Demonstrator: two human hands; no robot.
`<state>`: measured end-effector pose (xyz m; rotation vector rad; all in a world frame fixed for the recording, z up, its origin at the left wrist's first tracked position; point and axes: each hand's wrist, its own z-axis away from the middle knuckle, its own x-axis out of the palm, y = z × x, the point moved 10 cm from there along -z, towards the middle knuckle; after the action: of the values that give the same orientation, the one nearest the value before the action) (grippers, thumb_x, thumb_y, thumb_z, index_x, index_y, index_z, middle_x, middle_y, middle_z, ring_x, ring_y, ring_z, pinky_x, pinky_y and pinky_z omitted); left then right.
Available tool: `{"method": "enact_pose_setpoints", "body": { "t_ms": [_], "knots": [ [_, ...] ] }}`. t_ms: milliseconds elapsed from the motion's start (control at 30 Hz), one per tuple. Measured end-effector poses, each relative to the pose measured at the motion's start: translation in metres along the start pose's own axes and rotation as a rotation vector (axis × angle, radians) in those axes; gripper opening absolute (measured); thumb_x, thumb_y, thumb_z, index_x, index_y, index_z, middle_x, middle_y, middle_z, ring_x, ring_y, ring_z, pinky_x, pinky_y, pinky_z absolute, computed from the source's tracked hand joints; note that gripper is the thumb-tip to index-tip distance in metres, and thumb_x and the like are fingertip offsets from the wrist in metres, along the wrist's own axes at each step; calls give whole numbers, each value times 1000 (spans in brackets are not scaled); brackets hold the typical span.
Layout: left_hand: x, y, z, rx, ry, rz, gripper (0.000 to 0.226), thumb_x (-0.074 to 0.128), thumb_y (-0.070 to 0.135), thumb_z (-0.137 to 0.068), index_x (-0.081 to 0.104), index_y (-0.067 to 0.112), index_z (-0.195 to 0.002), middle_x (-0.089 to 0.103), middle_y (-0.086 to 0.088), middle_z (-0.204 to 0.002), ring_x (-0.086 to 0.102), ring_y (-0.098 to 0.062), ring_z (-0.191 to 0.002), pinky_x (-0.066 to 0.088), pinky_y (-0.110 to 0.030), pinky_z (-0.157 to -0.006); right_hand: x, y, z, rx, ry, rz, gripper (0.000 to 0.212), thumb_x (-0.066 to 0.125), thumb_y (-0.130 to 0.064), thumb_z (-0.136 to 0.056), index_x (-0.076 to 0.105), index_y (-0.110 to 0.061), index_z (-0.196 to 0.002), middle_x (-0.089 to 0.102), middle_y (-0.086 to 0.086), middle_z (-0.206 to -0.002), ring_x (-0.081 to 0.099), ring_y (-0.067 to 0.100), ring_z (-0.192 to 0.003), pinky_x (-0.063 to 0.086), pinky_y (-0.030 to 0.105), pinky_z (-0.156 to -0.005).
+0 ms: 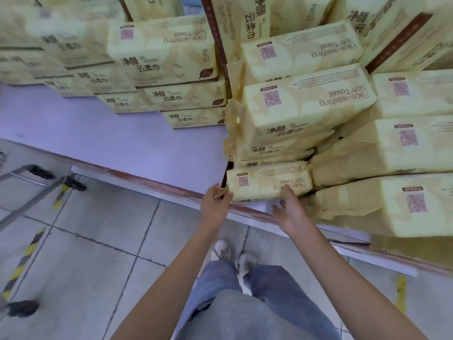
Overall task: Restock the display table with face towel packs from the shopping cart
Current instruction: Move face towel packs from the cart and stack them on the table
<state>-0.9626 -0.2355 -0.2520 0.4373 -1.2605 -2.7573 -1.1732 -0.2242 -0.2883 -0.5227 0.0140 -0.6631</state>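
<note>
A yellow face towel pack point(268, 180) lies at the front edge of the white display table point(117, 141). My left hand point(215, 202) grips the pack's left end. My right hand point(289, 212) presses against its near side and underside, fingers spread. Behind this pack rises a leaning stack of the same packs point(306, 111). More packs are piled at the right point(404, 143) and in tidy stacks at the back left point(161, 50).
A metal cart frame point(36, 187) with black wheels stands on the tiled floor at the left. Yellow-black tape point(24, 263) marks the floor. My legs in jeans and white shoes point(235, 256) are just before the table's edge.
</note>
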Motion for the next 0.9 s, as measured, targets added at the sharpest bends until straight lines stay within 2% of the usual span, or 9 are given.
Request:
{"method": "enact_pose_setpoints", "body": {
  "t_ms": [100, 167, 233, 300, 433, 600, 733, 900],
  "knots": [
    [-16, 2, 25, 146, -15, -245, 49, 62, 29, -88, 48, 10, -131, 57, -2, -126, 52, -19, -113, 40, -30, -93, 10, 17, 30, 56, -175, 194, 25, 48, -30, -97, 50, -13, -115, 47, 7, -125, 50, 27, -116, 40, 39, -101],
    [-24, -1, 47, 234, -22, -389, 42, 60, 25, -92, 51, 12, -130, 54, 2, -127, 52, -22, -119, 37, -26, -91, 15, 26, 45, 7, -263, 470, 11, 49, -30, -97, 54, -20, -100, 54, 8, -127, 54, 29, -118, 39, 40, -104],
    [-36, -10, 68, 246, 17, -462, 45, 56, 27, -94, 47, 12, -136, 51, -2, -137, 47, -20, -126, 34, -24, -98, 22, 24, 58, -160, -333, 765, 9, 50, -28, -96, 55, -22, -101, 57, 8, -127, 55, 25, -114, 41, 35, -99],
    [-49, -22, 89, 233, 69, -463, 46, 54, 31, -95, 47, 13, -137, 49, -3, -141, 46, -19, -128, 32, -23, -99, 34, 27, 74, -307, -441, 961, 22, 51, -26, -96, 53, -19, -117, 55, 3, -125, 53, 17, -110, 38, 26, -90],
    [-76, -57, 132, 171, 214, -370, 44, 55, 34, -94, 50, 16, -134, 53, 0, -137, 48, -15, -124, 29, -8, -84, 43, 48, 96, -495, -673, 1279, 40, 54, -31, -94, 46, -19, -131, 52, -4, -123, 50, 12, -114, 36, 23, -89],
    [-107, -122, 187, 25, 420, -133, 41, 58, 36, -92, 55, 19, -129, 57, 4, -132, 50, -12, -124, 37, -23, -95, 45, 87, 112, -538, -851, 1510, 42, 56, -29, -93, 46, -17, -132, 51, -5, -122, 48, 9, -110, 34, 22, -90],
    [-127, -160, 223, -54, 580, 6, 34, 59, 28, -92, 58, 20, -124, 60, 5, -127, 53, -14, -120, 36, -23, -90, 54, 122, 127, -511, -979, 1632, 43, 56, -25, -94, 45, -12, -134, 52, 2, -123, 49, 13, -112, 35, 21, -90],
    [-148, -189, 243, -121, 685, 139, 29, 58, 26, -93, 58, 21, -121, 61, 6, -124, 54, -13, -118, 36, -21, -87, 88, 159, 147, -540, -1109, 1742, 45, 55, -26, -94, 44, -13, -135, 51, 6, -129, 51, 18, -117, 37, 24, -95]
  ]
}}
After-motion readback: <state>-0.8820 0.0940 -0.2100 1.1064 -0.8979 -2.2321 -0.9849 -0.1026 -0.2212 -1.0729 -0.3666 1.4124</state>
